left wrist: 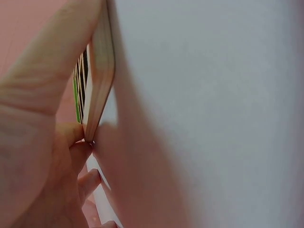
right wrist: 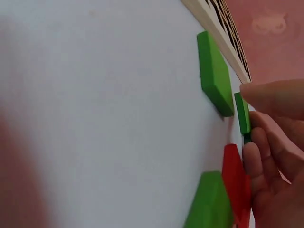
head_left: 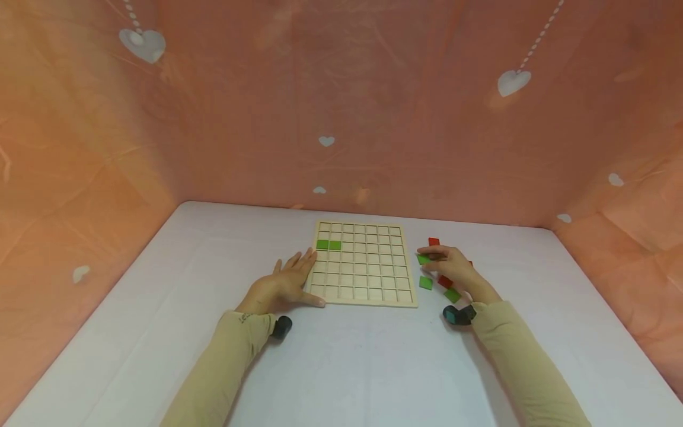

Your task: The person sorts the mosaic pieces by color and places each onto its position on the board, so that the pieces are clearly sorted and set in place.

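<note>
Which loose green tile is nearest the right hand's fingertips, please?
The uppermost loose green tile in the head view, right at the fingertips of the right hand; the other loose green tiles visible lie lower, away from those fingertips.

Head view: cannot read the cuff lettering [head_left: 246, 318]; too small. Cannot see the whole of one green tile [head_left: 423, 260], partly covered by the right hand [head_left: 452, 265]; cannot confirm grip or mere contact. Shows only a sliver of one red tile [head_left: 471, 263] behind the same hand. Left wrist view: cannot see the full board [left wrist: 102, 57], partly covered by the thumb [left wrist: 52, 52]. Right wrist view: cuts off the near green tile [right wrist: 209, 204] at the bottom edge; cannot identify the lower-left blur [right wrist: 21, 180].
</note>
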A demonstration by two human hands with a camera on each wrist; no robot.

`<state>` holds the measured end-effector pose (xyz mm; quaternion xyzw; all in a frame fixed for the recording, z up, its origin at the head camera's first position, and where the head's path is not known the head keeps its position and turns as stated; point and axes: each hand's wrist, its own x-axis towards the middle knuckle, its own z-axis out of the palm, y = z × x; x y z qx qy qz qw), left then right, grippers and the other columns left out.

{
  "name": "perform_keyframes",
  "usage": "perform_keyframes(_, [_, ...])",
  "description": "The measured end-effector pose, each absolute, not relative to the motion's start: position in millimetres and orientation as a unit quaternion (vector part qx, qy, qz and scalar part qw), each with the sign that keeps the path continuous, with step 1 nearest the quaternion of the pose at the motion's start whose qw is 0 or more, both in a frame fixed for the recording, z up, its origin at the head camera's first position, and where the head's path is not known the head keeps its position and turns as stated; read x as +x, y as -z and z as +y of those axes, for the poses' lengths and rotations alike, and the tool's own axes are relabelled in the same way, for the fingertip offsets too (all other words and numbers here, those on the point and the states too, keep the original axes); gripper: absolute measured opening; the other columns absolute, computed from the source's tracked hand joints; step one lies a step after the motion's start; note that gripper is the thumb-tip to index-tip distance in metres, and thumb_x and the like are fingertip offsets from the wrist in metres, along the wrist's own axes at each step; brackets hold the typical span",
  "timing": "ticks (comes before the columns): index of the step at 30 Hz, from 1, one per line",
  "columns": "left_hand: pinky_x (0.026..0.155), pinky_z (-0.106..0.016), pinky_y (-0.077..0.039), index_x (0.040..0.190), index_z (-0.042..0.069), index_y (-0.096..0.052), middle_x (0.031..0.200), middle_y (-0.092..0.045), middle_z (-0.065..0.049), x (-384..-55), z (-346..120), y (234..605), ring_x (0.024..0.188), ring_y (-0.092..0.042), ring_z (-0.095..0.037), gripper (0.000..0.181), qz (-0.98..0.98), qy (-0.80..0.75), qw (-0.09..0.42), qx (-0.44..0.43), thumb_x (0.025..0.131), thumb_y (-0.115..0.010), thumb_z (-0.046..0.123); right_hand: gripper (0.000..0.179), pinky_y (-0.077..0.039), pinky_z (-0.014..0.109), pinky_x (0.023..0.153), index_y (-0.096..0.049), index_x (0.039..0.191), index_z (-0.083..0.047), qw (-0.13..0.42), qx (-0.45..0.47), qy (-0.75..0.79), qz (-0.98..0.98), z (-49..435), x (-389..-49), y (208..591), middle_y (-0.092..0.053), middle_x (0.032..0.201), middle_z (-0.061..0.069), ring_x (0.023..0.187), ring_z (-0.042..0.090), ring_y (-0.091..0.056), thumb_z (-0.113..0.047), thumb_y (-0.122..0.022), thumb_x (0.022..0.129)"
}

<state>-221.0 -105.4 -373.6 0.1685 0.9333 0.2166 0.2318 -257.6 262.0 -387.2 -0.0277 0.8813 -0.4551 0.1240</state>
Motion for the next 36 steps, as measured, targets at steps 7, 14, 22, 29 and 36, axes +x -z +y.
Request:
perform_keyframes(7, [0.117,-0.056,0.006,0.154,0.006,-0.002,0.162,0.004,-0.010,-222.0,-105.8,373.3,0.149,0.003,-0.033,0.113,0.934,-0.213,0.234,0.166,0.078,-0.075,0.047,0.044,-0.041,0.033,0.091,-0.056,0.130,0.003,0.114,-0.023,0.454,0.884,256.3,-257.3,386.7,-0.050,0.126,0.023,0.113,0.031,-0.045,-0.004,-0.064,0.087])
perform_keyframes(14, [0.118,-0.056,0.005,0.154,0.006,-0.004,0.162,0.002,-0.010,-221.3,-103.2,375.5,0.149,0.003,-0.033,0.113,0.934,-0.214,0.235,0.161,0.078,-0.075,0.047,0.041,-0.042,0.022,0.077,-0.058,0.127,0.003,0.110,-0.022,0.432,0.895,257.2,-257.0,388.3,-0.055,0.113,0.017,0.101,0.026,-0.046,-0.005,-0.064,0.087])
perform_keyframes(22, [0.118,-0.056,0.004,0.154,0.005,-0.004,0.162,0.002,-0.010,-221.3,-102.8,376.8,0.149,0.002,-0.033,0.112,0.936,-0.208,0.231,0.165,0.078,-0.075,0.047,0.042,-0.042,0.020,0.067,-0.060,0.125,0.002,0.103,-0.017,0.442,0.891,256.9,-255.3,389.5,-0.058,0.104,0.012,0.091,0.020,-0.046,-0.010,-0.069,0.086])
perform_keyframes(29, [0.118,-0.057,0.004,0.154,0.005,-0.004,0.162,0.002,-0.010,-221.5,-103.4,375.7,0.149,0.002,-0.033,0.112,0.937,-0.204,0.229,0.166,0.078,-0.075,0.048,0.042,-0.043,0.019,0.071,-0.060,0.125,0.002,0.104,-0.034,0.440,0.892,258.9,-253.7,390.9,-0.056,0.107,0.014,0.097,0.022,-0.046,-0.011,-0.069,0.087])
perform_keyframes(36, [0.118,-0.057,0.003,0.154,0.006,-0.004,0.162,0.002,-0.010,-221.5,-104.5,375.7,0.149,0.001,-0.033,0.112,0.940,-0.197,0.227,0.163,0.078,-0.074,0.049,0.038,-0.044,0.020,0.064,-0.065,0.117,0.001,0.085,-0.058,0.446,0.889,258.2,-251.6,388.4,-0.058,0.096,0.008,0.089,0.020,-0.047,-0.016,-0.072,0.084])
